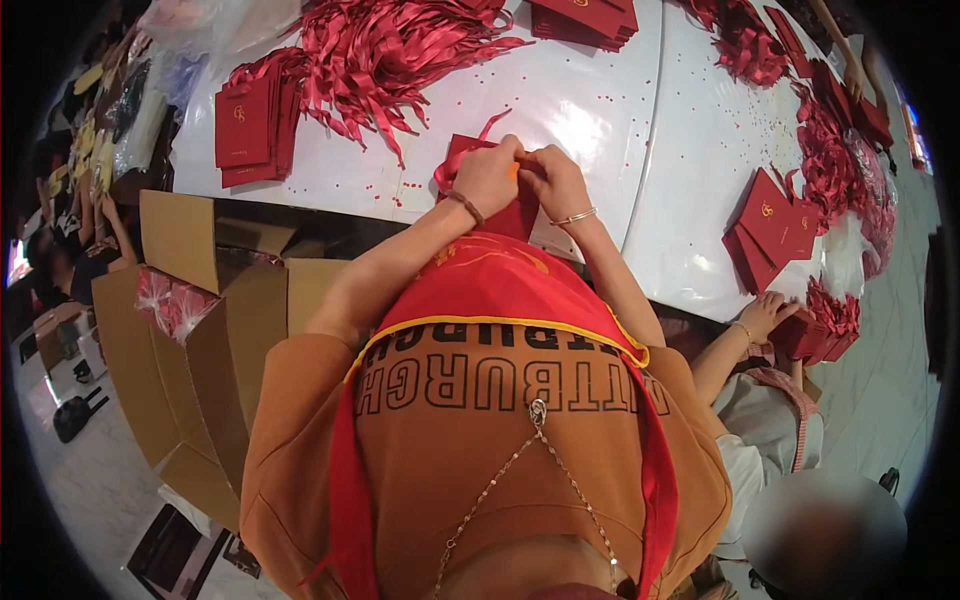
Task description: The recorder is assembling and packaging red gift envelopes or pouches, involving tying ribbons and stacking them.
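At the near edge of the white table lies a dark red card or flat paper bag, partly covered by both my hands. My left hand is closed over it, with a red ribbon sticking out beyond the fingers and a loop beside the wrist. Fingertips of my right hand are pinched together, close against the left; whatever lies between them is hidden. A small orange patch shows at the left fingertips. Below the hands, a red apron with yellow edging covers the card's near side.
Beyond my hands lies a big heap of red ribbons. Stacks of red cards stand left, with more cards at right. Open cardboard boxes stand by the table at left. A co-worker's hand is at the right edge.
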Demonstrator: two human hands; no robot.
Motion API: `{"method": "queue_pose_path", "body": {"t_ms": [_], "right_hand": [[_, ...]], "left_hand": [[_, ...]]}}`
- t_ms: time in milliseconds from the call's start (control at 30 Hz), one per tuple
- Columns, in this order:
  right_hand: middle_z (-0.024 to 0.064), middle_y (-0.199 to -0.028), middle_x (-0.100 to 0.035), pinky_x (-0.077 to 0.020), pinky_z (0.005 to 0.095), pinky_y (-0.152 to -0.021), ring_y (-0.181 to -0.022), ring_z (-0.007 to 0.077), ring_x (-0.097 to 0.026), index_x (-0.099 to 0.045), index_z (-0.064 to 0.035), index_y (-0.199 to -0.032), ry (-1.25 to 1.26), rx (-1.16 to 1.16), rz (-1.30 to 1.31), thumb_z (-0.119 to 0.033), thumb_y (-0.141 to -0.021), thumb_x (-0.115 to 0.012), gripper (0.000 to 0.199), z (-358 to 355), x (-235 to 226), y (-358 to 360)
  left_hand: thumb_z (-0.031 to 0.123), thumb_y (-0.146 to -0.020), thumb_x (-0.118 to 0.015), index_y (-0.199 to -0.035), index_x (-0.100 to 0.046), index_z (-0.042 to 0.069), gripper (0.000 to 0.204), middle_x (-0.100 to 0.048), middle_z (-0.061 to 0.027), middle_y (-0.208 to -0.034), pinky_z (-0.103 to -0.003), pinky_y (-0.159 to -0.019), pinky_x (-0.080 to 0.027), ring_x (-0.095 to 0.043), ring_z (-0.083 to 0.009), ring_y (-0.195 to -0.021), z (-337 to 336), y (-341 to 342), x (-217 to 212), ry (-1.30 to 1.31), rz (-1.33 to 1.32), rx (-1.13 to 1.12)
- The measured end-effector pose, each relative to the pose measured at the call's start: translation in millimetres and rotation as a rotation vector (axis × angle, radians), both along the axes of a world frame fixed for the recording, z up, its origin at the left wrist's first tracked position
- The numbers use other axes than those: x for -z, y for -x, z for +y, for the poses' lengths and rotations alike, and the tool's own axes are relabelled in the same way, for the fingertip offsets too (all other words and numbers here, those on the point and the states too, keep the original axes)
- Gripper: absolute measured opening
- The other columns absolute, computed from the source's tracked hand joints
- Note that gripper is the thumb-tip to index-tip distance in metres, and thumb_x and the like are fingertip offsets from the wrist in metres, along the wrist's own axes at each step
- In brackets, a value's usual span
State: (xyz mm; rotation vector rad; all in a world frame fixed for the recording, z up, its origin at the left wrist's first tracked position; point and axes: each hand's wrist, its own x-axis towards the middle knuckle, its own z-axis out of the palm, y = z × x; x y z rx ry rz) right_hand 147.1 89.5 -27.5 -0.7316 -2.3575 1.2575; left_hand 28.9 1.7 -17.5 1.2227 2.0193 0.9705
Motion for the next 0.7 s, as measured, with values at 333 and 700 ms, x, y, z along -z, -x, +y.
{"method": "queue_pose_path", "body": {"t_ms": [333, 700], "right_hand": [[0.0157, -0.083, -0.058, -0.0454, 0.0360, -0.067, -0.076, 0.0315, -0.057, -0.061, -0.0017, -0.089, 0.152, 0.034, -0.096, -0.008, -0.071, -0.063, 0.019, 8.1, -0.5, -0.6], [0.0168, -0.086, -0.059, -0.0450, 0.0366, -0.070, -0.079, 0.0326, -0.057, -0.060, -0.0006, -0.091, 0.117, -0.027, -0.121, -0.008, -0.071, -0.064, 0.022, 9.2, -0.5, -0.6]], "left_hand": [[0.005, -0.075, -0.052, -0.094, -0.052, 0.005, 0.019, -0.059, -0.0160, -0.067, -0.042, -0.057, -0.043, -0.057, -0.0335, -0.066, -3.5, -1.0, 10.9, -0.072, -0.176, -0.071], [0.005, -0.075, -0.053, -0.091, -0.054, 0.004, 0.017, -0.059, -0.0159, -0.069, -0.040, -0.058, -0.044, -0.058, -0.0320, -0.066, 0.9, -2.7, 0.4, -0.023, -0.066, -0.116]]}}
